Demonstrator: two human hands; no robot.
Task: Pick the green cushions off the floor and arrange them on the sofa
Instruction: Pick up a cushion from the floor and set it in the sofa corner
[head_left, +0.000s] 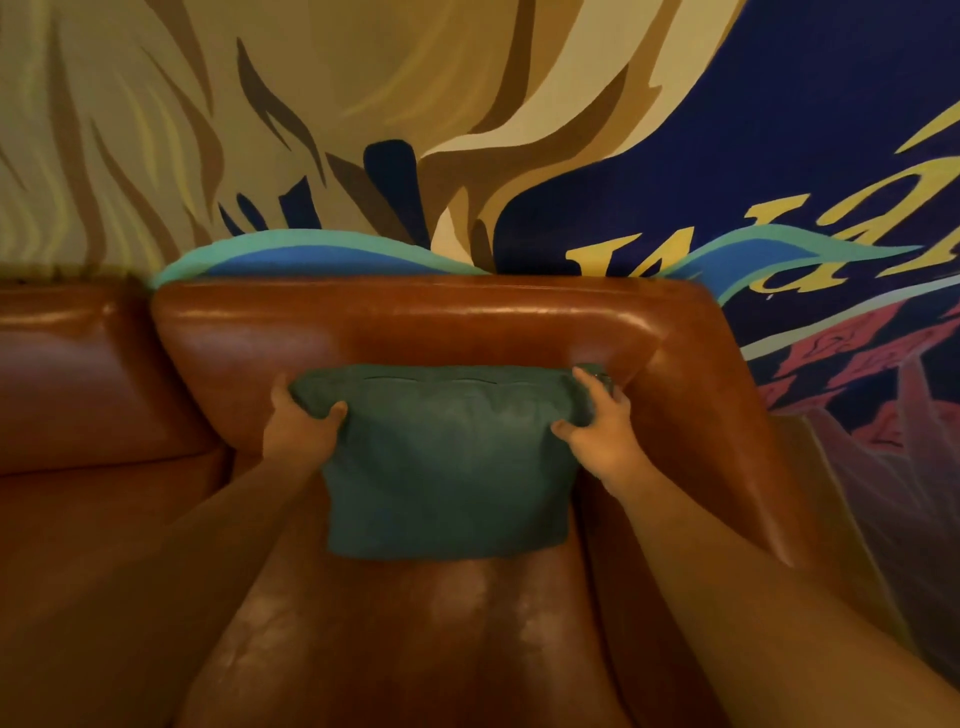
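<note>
A green cushion (447, 462) stands upright on the seat of a brown leather sofa (405, 332), leaning against the backrest at the sofa's right end. My left hand (301, 423) grips the cushion's upper left corner, thumb across its front. My right hand (597, 423) grips the upper right corner the same way. A seam or zip runs along the cushion's top edge. No other green cushion is in view.
The sofa's right armrest (727, 415) rises just beside the cushion. A second seat and back section (78, 374) extends to the left. Behind the sofa stands a painted mural wall (727, 156).
</note>
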